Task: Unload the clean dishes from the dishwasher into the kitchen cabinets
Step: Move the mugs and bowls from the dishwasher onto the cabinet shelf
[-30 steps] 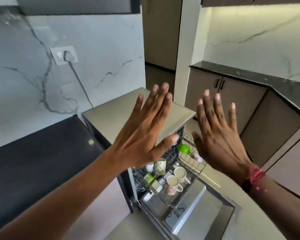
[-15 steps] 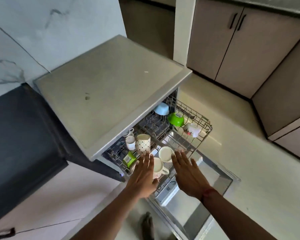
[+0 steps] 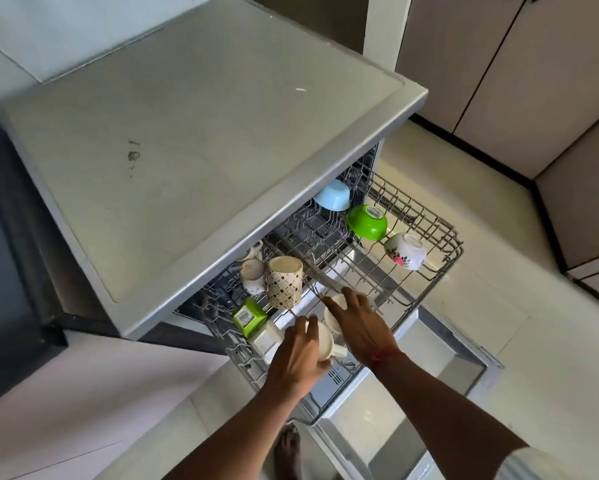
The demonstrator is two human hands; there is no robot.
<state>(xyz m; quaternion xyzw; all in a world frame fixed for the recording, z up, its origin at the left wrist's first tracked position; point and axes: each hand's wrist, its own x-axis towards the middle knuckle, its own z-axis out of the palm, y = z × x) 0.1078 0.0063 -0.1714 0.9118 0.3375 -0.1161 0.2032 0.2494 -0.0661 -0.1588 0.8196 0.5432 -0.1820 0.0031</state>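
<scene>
The dishwasher's upper wire rack (image 3: 440, 271) is pulled out over the open door (image 3: 440, 372). At its near end my left hand (image 3: 296, 356) grips a white mug (image 3: 326, 341) whose handle points right. My right hand (image 3: 358, 320) lies over a second cream cup (image 3: 332, 318) just behind it, fingers curled on its rim. Further along the rack stand a patterned tumbler (image 3: 286, 282), a small white cup (image 3: 253, 275), a green tub (image 3: 249, 317) and a white square tub (image 3: 266, 337). A blue bowl (image 3: 332, 195), green bowl (image 3: 367, 221) and floral bowl (image 3: 405, 251) lie upside down at the far end.
The dishwasher's grey top (image 3: 204, 133) overhangs the rack's inner half. Beige base cabinets (image 3: 498, 64) line the far right across a pale tiled floor (image 3: 498, 306). A dark counter (image 3: 0, 271) is at left. My bare foot (image 3: 287, 452) stands beside the door.
Both hands came down from open in front of my face to the rack's near end and closed on the two white cups. My view tilted down onto the dishwasher.
</scene>
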